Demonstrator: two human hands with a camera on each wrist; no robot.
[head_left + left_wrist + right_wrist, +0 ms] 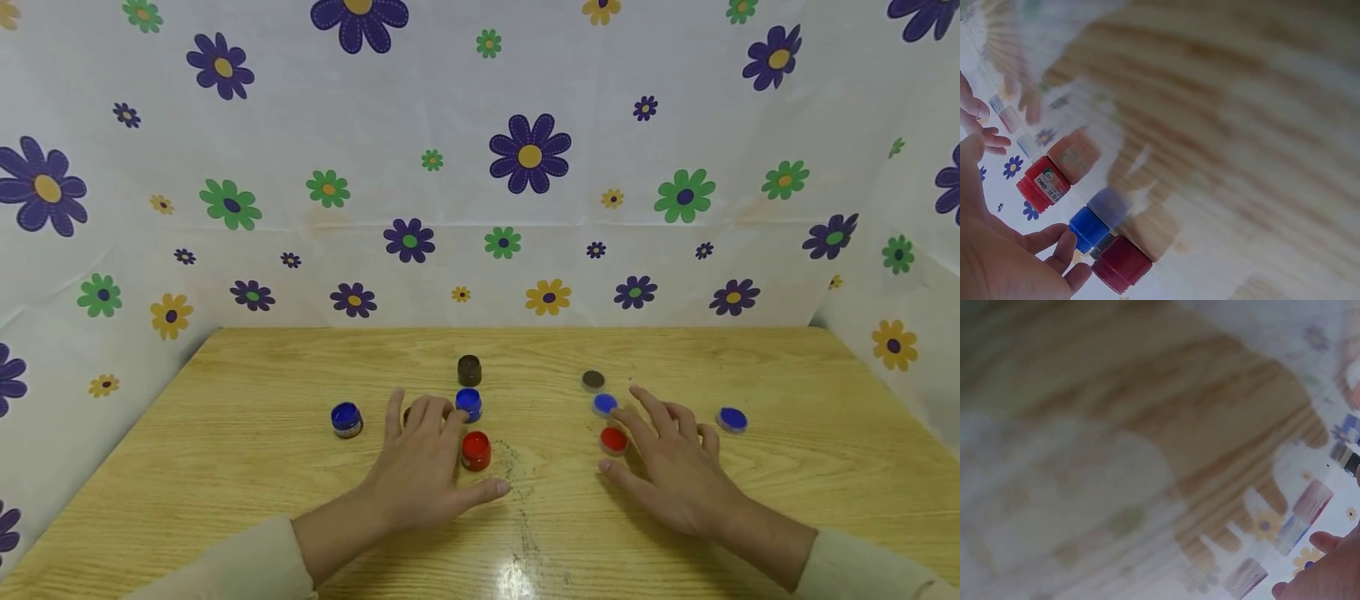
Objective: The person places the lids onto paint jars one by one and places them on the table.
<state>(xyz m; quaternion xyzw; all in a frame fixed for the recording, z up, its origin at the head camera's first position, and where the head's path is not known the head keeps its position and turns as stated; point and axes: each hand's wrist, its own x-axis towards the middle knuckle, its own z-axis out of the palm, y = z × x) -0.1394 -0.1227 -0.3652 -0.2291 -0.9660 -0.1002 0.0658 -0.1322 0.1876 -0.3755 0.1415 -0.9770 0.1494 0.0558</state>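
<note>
My left hand (423, 471) is spread over the paint jars on the left, its index fingertip at the blue jar (468, 407). A dark jar (407, 417) is mostly hidden behind its fingers; the left wrist view shows a dark red jar (1124, 262) beside the fingertips. The red jar (476, 452) stands between its thumb and index finger, apart from both. My right hand (678, 475) reaches over the lids, fingers loosely bent. Its index fingertip lies at the blue lid (603, 404), and the thumb is just short of the red lid (613, 439). Neither hand grips anything.
A brown jar (469, 372) stands behind the blue one, and a dark blue jar (347, 420) is at the left. Beyond the right hand lies another blue lid (732, 419); a brown lid (593, 381) is farther back. Flowered cloth (450, 192) surrounds the wooden table (247, 450).
</note>
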